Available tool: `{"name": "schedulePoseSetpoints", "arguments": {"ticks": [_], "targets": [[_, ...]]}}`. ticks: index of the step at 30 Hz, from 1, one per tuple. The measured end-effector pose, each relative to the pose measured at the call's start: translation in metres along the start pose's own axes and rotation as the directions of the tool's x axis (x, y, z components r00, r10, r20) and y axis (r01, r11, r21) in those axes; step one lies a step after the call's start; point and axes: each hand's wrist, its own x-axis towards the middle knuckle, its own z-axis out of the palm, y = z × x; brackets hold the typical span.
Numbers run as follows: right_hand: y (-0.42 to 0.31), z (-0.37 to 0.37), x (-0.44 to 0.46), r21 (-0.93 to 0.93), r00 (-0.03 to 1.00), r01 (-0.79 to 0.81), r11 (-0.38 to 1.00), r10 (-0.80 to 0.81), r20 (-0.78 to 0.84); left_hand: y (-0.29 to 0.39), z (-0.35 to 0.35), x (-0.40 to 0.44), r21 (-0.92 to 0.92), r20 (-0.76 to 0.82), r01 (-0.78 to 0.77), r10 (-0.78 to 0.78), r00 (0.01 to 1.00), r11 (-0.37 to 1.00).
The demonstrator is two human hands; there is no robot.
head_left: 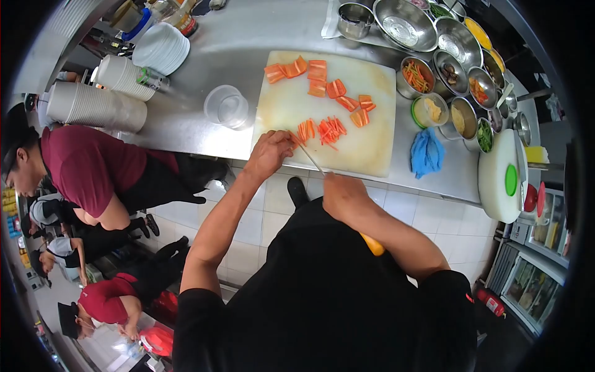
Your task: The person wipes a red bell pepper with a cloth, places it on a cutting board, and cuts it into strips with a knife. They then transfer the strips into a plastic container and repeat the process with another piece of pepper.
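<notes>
My right hand [344, 197] is closed round a knife [310, 156]; the end of its yellow handle shows below my wrist. The blade slants up and left across the near edge of a white cutting board [372, 152]. At the board's near left edge my left hand [271, 152] has its fingers bent and pressed on a red pepper piece [292, 137], mostly hidden beside the blade tip. Just right of it lie thin red pepper strips [331, 130] in small heaps. Several larger flat red pepper pieces [317, 77] are spread over the far half of the board.
A clear plastic tub [226, 106] stands left of the board. On the right are a blue cloth [427, 154] and steel bowls [416, 77] of cut food. Stacked white bowls [99, 106] and plates [162, 49] stand far left. A co-worker in maroon [93, 164] is close on the left.
</notes>
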Motion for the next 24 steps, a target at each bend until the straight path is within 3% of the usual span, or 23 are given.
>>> {"name": "schedulePoseSetpoints", "arguments": {"ticks": [5, 14, 18, 20, 24], "targets": [[0.011, -0.004, -0.045, -0.035, 0.983, -0.128, 0.991, 0.131, 0.132, 0.005, -0.001, -0.008, 0.036, 0.011, 0.071, -0.072, 0.997, 0.997], [-0.001, -0.001, 0.023, 0.017, 0.995, 0.059, 0.998, -0.058, -0.077, 0.004, -0.001, -0.004, 0.048, 0.046, 0.048, -0.051, 0.998, 0.998], [0.013, 0.012, -0.011, 0.025, 0.999, 0.041, 0.999, -0.041, -0.002, 0.003, -0.001, -0.009, 0.097, -0.042, 0.016, -0.012, 0.999, 0.995], [0.030, 0.027, -0.032, 0.009, 0.998, -0.053, 0.999, 0.053, 0.041, -0.002, 0.003, -0.015, 0.123, -0.095, 0.015, -0.004, 0.995, 0.992], [0.043, 0.029, -0.033, 0.009, 0.998, -0.043, 0.999, 0.043, 0.041, -0.007, 0.009, -0.014, -0.022, -0.081, 0.044, -0.045, 0.996, 0.999]]}}
